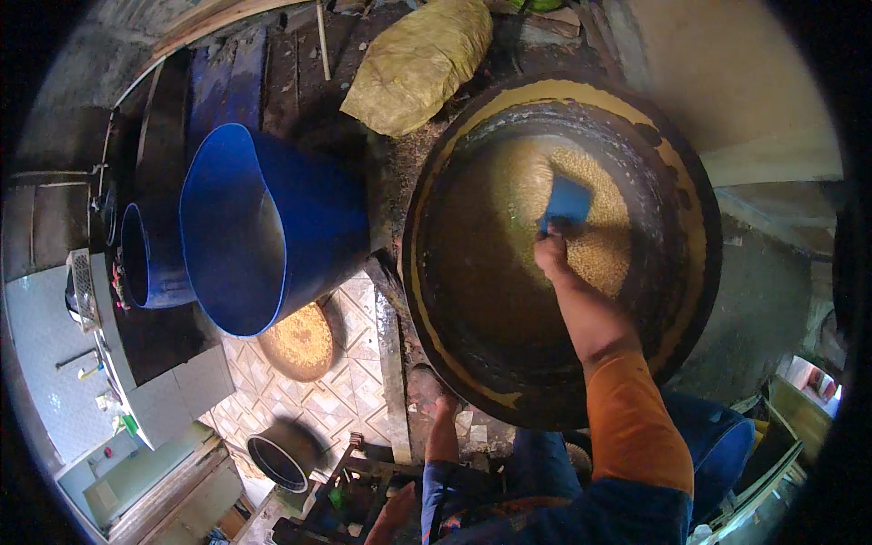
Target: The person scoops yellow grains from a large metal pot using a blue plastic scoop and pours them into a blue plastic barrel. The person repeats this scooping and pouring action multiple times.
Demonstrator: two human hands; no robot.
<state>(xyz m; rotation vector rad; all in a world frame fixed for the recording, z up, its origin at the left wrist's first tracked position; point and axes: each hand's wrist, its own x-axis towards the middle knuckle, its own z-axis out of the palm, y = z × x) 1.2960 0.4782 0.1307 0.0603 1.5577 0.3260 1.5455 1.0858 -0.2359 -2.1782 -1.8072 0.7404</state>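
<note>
The fingers [550,250] of the right hand [552,254] are closed around the handle of a blue dipper [569,198]. The dipper is inside a big round pot [707,263], among pale yellow beans [601,259] and cloudy water [481,263]. The left hand [394,515] hangs low near the bottom edge; I cannot tell how its fingers stand. A blue barrel [318,209] stands left of the pot.

The right hand [550,254] hides part of the blue scoop's handle [544,223].

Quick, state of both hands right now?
Left hand: near the lower edge; open or closed cannot be told.
Right hand: closed, holding the blue scoop.
</note>
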